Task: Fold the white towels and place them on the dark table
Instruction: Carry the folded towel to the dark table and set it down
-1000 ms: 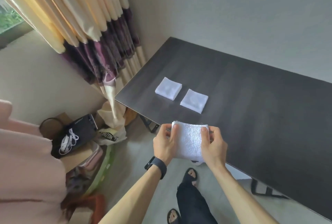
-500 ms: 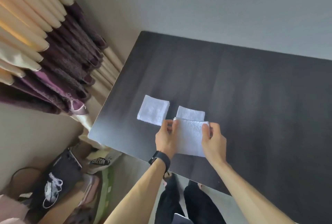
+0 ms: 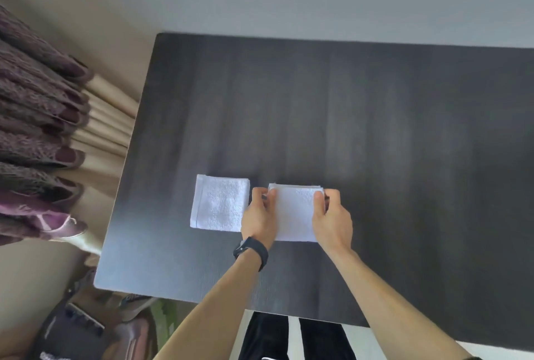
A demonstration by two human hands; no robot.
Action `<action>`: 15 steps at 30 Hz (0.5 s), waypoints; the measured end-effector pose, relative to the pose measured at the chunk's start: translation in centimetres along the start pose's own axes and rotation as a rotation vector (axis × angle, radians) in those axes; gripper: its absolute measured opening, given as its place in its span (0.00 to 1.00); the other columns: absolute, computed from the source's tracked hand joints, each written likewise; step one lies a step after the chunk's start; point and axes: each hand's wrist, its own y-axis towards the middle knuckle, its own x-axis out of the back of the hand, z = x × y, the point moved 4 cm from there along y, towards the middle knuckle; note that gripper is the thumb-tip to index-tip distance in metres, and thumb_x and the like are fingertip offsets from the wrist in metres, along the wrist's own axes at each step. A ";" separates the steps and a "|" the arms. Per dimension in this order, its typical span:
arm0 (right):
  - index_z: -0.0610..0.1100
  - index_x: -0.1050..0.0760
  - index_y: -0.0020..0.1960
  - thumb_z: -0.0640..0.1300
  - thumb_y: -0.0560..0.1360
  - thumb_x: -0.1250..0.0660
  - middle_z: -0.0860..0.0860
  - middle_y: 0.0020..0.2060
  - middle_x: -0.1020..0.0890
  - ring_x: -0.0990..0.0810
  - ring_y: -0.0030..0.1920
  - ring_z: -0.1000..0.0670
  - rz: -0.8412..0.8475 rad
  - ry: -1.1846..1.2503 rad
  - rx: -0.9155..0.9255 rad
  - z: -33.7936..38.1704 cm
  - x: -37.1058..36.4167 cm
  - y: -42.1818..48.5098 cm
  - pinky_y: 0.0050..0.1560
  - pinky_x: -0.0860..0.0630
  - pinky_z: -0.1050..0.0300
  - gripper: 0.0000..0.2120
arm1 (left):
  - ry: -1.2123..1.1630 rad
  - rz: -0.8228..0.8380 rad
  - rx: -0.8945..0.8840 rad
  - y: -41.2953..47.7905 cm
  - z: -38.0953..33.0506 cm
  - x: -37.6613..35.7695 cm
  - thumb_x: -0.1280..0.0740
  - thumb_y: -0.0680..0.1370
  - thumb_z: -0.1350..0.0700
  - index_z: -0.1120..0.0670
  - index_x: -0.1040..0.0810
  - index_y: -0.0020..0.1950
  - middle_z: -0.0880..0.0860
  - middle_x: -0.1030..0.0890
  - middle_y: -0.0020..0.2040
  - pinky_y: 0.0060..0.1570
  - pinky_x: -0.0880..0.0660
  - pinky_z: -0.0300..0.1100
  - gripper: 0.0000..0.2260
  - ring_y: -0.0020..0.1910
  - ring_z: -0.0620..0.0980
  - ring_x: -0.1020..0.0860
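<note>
Fig. 1 | left hand [image 3: 260, 216] and right hand [image 3: 332, 222]: fingers [image 3: 318, 199] curled, pinching opposite side edges of 1 folded towel [image 3: 294, 215] | folded towel lies between both hands, low over tabletop [image 3: 375, 128], just right of 1 laid towel [image 3: 219, 203] | contact below: cannot tell

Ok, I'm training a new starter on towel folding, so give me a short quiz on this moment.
1. True or false: the left hand and the right hand both grip the held towel.
2. On the dark table, the other folded towel lies: A) left of it, apart; B) on top of it; C) right of it.
3. Fill in: the black watch sits on the ___ wrist.
Key: 1 true; 2 A; 3 left.
</note>
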 end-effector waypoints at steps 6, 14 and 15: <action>0.50 0.32 0.57 0.57 0.83 0.50 0.52 0.40 0.19 0.22 0.42 0.43 -0.047 -0.087 -0.037 -0.1 -1.5 0.8 0.43 0.24 0.47 0.14 | 0.097 0.026 -0.005 1.9 0.8 -0.5 0.48 0.83 0.40 0.48 0.33 0.50 0.47 0.22 0.41 0.36 0.27 0.45 0.13 0.37 0.48 0.23; 0.50 0.33 0.52 0.56 0.82 0.47 0.52 0.40 0.20 0.23 0.42 0.42 -0.093 -0.088 -0.090 0.1 -1.4 1.5 0.42 0.24 0.48 0.11 | 0.235 0.056 -0.029 2.3 0.3 -0.5 0.49 0.83 0.41 0.49 0.34 0.51 0.49 0.23 0.44 0.38 0.26 0.48 0.13 0.41 0.54 0.24; 0.50 0.33 0.51 0.56 0.81 0.47 0.53 0.41 0.21 0.23 0.42 0.42 -0.100 -0.099 -0.082 0.1 -1.3 1.4 0.42 0.25 0.48 0.10 | 0.256 0.051 -0.042 2.2 0.0 -0.3 0.49 0.83 0.41 0.49 0.34 0.52 0.49 0.23 0.46 0.40 0.26 0.48 0.13 0.42 0.54 0.24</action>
